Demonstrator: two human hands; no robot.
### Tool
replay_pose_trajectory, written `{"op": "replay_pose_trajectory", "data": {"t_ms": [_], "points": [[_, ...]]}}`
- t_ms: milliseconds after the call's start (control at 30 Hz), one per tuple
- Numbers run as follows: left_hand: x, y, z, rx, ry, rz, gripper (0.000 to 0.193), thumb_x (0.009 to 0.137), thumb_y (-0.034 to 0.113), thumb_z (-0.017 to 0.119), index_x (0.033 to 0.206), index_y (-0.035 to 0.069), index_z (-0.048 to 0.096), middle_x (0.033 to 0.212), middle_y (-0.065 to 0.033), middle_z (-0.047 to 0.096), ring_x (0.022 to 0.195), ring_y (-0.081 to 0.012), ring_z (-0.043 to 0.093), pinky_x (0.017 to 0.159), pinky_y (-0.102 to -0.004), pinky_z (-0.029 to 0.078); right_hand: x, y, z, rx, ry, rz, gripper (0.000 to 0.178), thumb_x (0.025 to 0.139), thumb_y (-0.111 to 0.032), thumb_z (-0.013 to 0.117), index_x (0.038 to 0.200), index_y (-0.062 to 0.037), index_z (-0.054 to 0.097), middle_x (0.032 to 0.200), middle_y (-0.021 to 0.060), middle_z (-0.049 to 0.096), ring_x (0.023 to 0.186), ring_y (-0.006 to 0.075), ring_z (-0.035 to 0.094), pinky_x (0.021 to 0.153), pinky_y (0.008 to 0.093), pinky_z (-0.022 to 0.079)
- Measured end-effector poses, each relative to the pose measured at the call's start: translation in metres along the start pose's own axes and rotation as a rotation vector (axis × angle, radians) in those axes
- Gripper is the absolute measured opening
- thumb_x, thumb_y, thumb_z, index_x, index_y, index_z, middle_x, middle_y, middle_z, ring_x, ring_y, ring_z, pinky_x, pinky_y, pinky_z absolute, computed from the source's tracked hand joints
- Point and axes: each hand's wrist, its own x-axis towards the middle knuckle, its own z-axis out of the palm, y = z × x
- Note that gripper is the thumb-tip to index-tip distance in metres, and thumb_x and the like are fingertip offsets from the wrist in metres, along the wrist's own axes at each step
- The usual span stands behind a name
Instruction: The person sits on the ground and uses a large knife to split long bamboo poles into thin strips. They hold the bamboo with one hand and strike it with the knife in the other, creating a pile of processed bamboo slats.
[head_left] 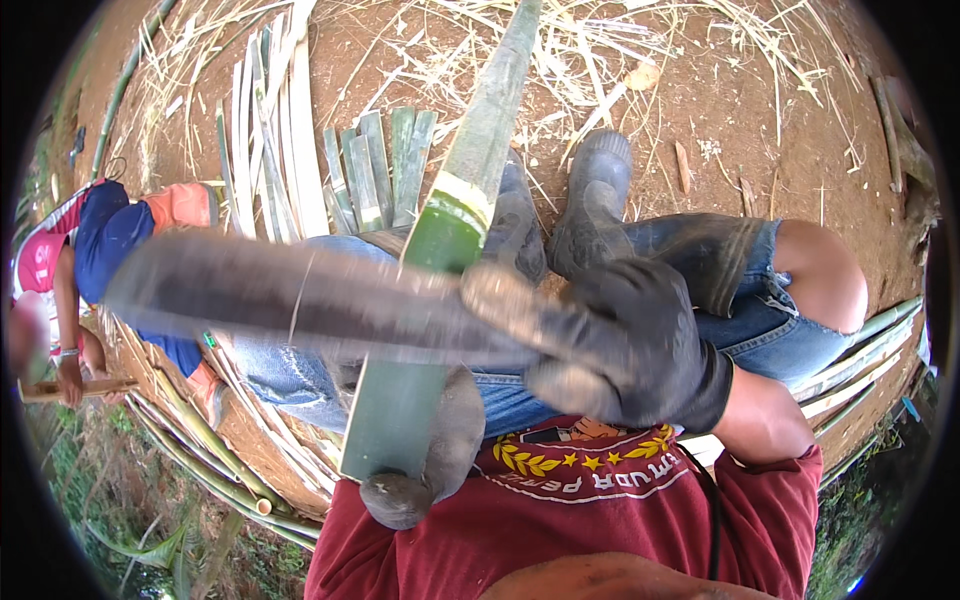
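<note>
My right hand, in a black glove with worn tan fingertips, is closed on a machete. The wide dark blade stretches leftward across my lap, slightly blurred, and passes over a split bamboo length. This green bamboo runs from my chest up and away past my boots, with a pale ring at its node. At its near end my left hand, in a dark dirty glove, grips it with the thumb lying along the lower end. The blade hides part of the bamboo; whether they touch I cannot tell.
Short green bamboo strips and long pale slats lie on the soil ahead. Shavings litter the ground beyond my rubber boots. Another person sits at the left. Bamboo poles lie at the lower left.
</note>
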Motion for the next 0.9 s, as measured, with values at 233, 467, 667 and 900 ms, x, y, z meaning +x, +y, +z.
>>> {"op": "replay_pose_trajectory", "data": {"t_ms": [233,467,667,900], "points": [[0.005,-0.007,-0.005,-0.038,-0.106,0.053,0.097,0.073,0.056,0.075,0.131,-0.015,0.043,0.119,-0.0244,0.056,0.111,-0.0314,0.058,0.1,-0.0418,0.045,0.0,0.014,0.017,0.148,0.177,0.261,0.055,0.09,-0.039,0.064,0.142,-0.0259,0.051,0.064,0.0078,0.054,0.054,0.0244,0.058,0.05,0.0363,0.046],[-0.008,-0.004,-0.008,0.111,-0.053,0.092,0.094,0.078,0.062,0.066,0.132,-0.011,0.044,0.112,-0.0212,0.058,0.1,-0.0293,0.058,0.093,-0.0408,0.046,0.003,0.006,0.002,0.076,0.077,0.117,0.054,0.091,-0.032,0.064,0.142,-0.0197,0.05,0.071,0.0129,0.061,0.062,0.0288,0.064,0.058,0.0393,0.049],[-0.001,-0.012,-0.023,0.085,-0.206,0.177,0.09,0.08,0.066,0.061,0.128,-0.009,0.05,0.115,-0.0234,0.058,0.102,-0.03,0.058,0.09,-0.0414,0.048,0.004,0.004,-0.001,0.162,0.071,0.2,0.052,0.09,-0.031,0.064,0.139,-0.0189,0.053,0.075,0.0116,0.064,0.066,0.0308,0.064,0.059,0.0393,0.05],[-0.002,-0.003,0.003,0.017,-0.024,0.059,0.09,0.078,0.066,0.063,0.122,-0.012,0.054,0.114,-0.0241,0.058,0.104,-0.0309,0.059,0.092,-0.0405,0.047,0.005,0.013,0.009,0.213,0.171,0.243,0.054,0.09,-0.032,0.066,0.14,-0.0169,0.052,0.075,0.0136,0.063,0.062,0.0292,0.063,0.055,0.0391,0.049]]}}
